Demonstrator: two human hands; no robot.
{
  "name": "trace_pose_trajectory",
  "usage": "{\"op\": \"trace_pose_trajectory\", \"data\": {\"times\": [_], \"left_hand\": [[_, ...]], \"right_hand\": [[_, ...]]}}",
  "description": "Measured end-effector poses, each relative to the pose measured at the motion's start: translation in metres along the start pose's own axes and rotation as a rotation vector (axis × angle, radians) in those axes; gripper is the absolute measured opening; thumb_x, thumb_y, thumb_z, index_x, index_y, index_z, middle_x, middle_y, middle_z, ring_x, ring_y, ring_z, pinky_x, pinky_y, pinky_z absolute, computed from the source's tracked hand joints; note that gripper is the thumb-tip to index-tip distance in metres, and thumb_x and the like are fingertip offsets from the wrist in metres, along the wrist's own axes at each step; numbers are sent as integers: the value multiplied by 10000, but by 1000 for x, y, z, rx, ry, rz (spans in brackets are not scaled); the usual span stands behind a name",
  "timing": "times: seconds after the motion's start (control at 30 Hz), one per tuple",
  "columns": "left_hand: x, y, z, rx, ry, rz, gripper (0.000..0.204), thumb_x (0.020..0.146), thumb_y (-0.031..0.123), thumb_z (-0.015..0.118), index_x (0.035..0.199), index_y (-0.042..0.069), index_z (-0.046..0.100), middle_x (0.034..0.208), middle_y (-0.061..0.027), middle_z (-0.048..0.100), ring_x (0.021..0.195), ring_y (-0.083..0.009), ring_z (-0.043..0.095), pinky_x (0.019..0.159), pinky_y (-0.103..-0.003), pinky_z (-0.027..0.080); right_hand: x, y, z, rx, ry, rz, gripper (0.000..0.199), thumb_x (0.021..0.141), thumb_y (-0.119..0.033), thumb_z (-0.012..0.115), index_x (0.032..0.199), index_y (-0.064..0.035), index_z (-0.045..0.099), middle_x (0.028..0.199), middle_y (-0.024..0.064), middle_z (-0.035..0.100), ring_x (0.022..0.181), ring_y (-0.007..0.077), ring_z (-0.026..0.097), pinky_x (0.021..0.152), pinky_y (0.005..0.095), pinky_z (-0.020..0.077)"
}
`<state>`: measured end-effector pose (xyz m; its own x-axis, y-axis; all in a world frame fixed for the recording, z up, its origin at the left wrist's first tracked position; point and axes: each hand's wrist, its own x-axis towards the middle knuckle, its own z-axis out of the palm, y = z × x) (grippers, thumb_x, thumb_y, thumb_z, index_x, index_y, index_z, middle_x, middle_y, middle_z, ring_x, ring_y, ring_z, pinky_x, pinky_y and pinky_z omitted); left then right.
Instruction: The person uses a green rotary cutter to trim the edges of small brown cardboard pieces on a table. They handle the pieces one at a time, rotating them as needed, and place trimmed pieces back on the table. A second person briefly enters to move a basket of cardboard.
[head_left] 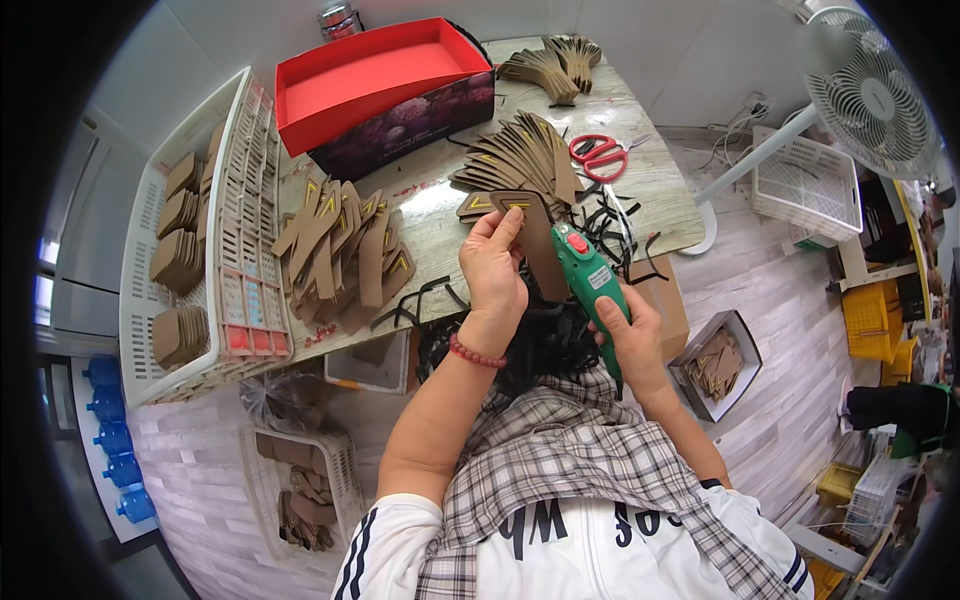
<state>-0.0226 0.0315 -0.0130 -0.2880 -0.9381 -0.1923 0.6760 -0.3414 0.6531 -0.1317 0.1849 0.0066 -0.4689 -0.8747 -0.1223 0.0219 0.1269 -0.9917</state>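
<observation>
My left hand (pixel 493 272) pinches the top of a flat brown strip (pixel 541 250) with a yellow angled mark, thumb on its face. The strip hangs down toward my lap. My right hand (pixel 632 328) is wrapped around a green handheld power tool (pixel 590 272) with a red button, its upper end beside the strip's right edge. I cannot make out its working tip. Behind my left hand, similar brown strips lie in a fanned stack (pixel 522 155). Another loose pile of them (pixel 345 245) lies to the left. Thin black offcuts (pixel 610 220) are scattered by the tool.
Red-handled scissors (pixel 598 158) lie at the table's right. A red-lined box (pixel 385 80) stands at the back, a white plastic basket (pixel 215 250) of brown pieces at left. A white fan (pixel 875 100) stands at right. A floor box (pixel 715 365) holds brown scraps.
</observation>
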Motion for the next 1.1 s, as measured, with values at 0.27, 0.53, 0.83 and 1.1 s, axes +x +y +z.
{"op": "trace_pose_trajectory", "data": {"times": [0.27,0.53,0.83,1.1], "left_hand": [[-4,-3,-6,70,-21,-1,68,881,97,644,920,47,619,830,-15,659,689,-82,589,634,-223,470],[-6,0,-9,210,-53,41,100,874,58,637,962,13,651,871,-26,676,733,-85,609,650,-211,476],[1,21,2,395,-129,207,153,855,29,647,977,-59,669,855,-21,663,734,-55,570,672,-190,460],[2,26,3,569,-222,246,138,855,27,638,954,-58,682,832,-5,657,722,-46,561,662,-190,450]], "right_hand": [[-1,0,0,4,1,4,380,883,-323,659,1066,6,610,759,6,595,631,53,537,526,196,439],[-2,-3,-2,16,17,3,373,885,-319,657,1067,3,611,751,5,596,630,52,539,525,196,439],[-5,-5,-9,22,-26,1,351,888,-295,656,1066,5,612,763,11,603,636,55,545,533,198,449],[-6,-9,-13,28,-31,-9,366,886,-305,657,1066,10,612,762,12,604,631,56,544,532,199,448]]}}
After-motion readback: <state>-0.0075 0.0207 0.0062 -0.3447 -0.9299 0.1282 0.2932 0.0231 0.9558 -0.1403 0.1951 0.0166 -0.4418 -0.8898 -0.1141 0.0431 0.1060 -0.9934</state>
